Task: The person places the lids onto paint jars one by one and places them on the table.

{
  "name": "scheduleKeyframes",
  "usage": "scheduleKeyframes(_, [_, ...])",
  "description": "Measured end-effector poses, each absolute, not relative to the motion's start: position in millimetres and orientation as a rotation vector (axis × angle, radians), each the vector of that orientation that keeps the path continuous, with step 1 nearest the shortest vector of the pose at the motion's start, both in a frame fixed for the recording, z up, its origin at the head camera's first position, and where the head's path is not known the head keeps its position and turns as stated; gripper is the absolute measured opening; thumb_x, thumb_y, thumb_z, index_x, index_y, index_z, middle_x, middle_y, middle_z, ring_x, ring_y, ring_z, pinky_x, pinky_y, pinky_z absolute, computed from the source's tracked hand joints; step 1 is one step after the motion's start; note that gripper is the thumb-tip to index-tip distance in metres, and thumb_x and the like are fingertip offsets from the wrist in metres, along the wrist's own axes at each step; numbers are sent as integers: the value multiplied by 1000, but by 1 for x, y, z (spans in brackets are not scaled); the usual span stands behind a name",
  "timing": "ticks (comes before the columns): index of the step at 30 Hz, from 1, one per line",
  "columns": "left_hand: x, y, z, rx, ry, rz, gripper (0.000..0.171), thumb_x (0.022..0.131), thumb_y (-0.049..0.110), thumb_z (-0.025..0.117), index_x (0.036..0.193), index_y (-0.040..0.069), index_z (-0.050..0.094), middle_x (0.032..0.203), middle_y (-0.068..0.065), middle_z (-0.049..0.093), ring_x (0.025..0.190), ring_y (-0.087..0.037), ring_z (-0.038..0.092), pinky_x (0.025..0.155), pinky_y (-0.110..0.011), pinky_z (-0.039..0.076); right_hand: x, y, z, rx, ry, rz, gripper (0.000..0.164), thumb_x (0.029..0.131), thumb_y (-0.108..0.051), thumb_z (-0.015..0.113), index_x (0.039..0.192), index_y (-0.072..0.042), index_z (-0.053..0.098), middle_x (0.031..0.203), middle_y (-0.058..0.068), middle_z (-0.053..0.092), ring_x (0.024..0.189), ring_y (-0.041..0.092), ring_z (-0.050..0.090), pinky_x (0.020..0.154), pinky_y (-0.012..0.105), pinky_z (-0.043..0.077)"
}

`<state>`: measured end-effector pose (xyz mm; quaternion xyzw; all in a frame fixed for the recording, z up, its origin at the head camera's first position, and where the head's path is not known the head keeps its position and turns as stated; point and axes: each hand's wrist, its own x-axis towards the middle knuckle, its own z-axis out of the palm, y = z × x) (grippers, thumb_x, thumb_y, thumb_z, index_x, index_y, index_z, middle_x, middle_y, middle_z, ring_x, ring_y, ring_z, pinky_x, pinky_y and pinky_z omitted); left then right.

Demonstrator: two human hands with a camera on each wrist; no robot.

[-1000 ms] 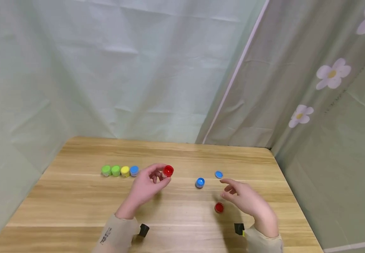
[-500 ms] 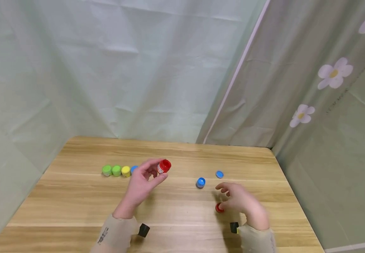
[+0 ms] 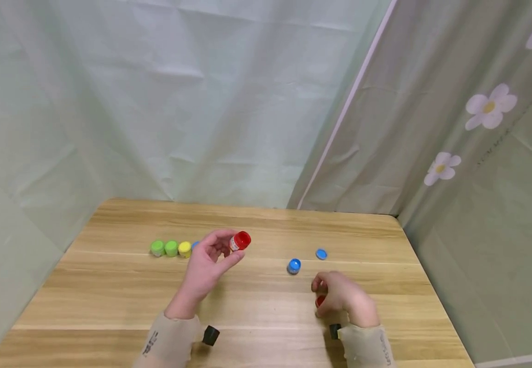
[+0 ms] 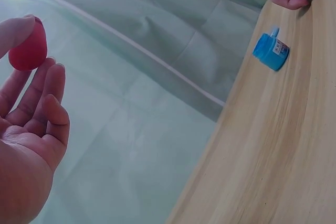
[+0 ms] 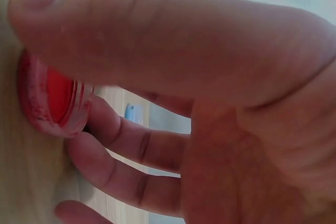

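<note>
My left hand (image 3: 201, 268) grips a small red paint pot (image 3: 240, 240) between thumb and fingers. The pot is lidless and tilted, held above the table; the left wrist view shows the red pot (image 4: 29, 48) under the thumb. Low over the table at the right, my right hand (image 3: 343, 297) has its thumb and fingers around a red lid (image 3: 319, 300). In the right wrist view the lid (image 5: 39, 100) lies with its hollow side showing, thumb in front and fingertips at its far edge. A lidless blue paint pot (image 3: 293, 266) stands between the hands.
A blue lid (image 3: 322, 254) lies beyond the right hand. At the left stand two green pots (image 3: 164, 248), a yellow pot (image 3: 184, 249) and a blue pot (image 3: 195, 245) partly hidden by the left hand. Curtains (image 3: 229, 128) hang behind the wooden table (image 3: 109, 301).
My right hand has come down and left onto the red lid, its fingers closing around it. The left hand has drawn slightly left and up, with the red pot tipped more.
</note>
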<state>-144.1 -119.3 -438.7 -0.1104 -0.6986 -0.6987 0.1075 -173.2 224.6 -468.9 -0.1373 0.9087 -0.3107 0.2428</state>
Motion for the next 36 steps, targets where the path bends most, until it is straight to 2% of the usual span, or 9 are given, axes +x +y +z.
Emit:
scheduleKeyframes(6, [-144,-117,-437,-334,-2064,-2048,42,91,-4,82,131,2,69,109,-6,71,90,-20,61,73,-24,49,-174,224,-470,-387,2479,-862,52,63,12,91,100,-11,64,87,4,62,78,24,57,69,39,49])
scheduleKeyframes(11, [-144,-115,-437,-330,-2062,-2082,42,91,-2,82,131,1,69,111,-6,72,92,-20,62,74,-24,51,-173,224,-468,-349,2461,-865,51,66,13,90,103,-11,65,86,4,64,77,24,58,69,38,50])
scheduleKeyframes(15, [-144,-114,-438,-322,-2054,-2092,41,92,-2,81,131,0,69,113,-7,72,94,-21,63,76,-24,53,-172,225,-466,-344,2467,-861,46,70,8,92,103,-12,65,87,4,64,77,23,58,70,39,50])
scheduleKeyframes(21, [-145,-113,-439,-356,-2051,-2069,38,94,-5,77,131,-4,69,112,-6,71,94,-19,63,82,-23,56,-172,226,-466,-375,2509,-838,29,84,-10,90,101,-12,67,87,1,65,78,19,59,73,39,51])
scheduleKeyframes(25, [-145,-112,-439,-370,-2024,-2107,37,97,-7,73,133,-9,65,110,-3,71,94,-16,65,84,-23,59,-173,228,-462,-385,2524,-854,21,93,-23,82,107,-13,71,89,0,66,79,17,59,72,38,52])
scheduleKeyframes(30, [-145,-110,-440,-428,-1982,-2175,36,102,-6,67,136,-13,60,110,0,73,93,-17,70,90,-25,59,-176,229,-449,-523,2534,-1004,25,109,-30,62,121,-11,72,94,-2,69,88,17,64,80,40,54])
scheduleKeyframes(33, [-144,-108,-440,-424,-1990,-2204,36,103,-3,68,137,-11,61,114,-1,75,94,-17,72,94,-27,59,-175,225,-437,-637,2557,-1156,26,114,-31,52,122,-16,73,98,-4,70,95,16,66,87,40,55])
scheduleKeyframes(36, [-142,-106,-439,-410,-2016,-2210,37,101,-1,70,137,-7,63,115,-3,75,95,-18,73,93,-29,60,-172,216,-423,-689,2567,-1365,25,115,-29,53,122,-16,72,101,-3,70,99,16,68,89,37,58])
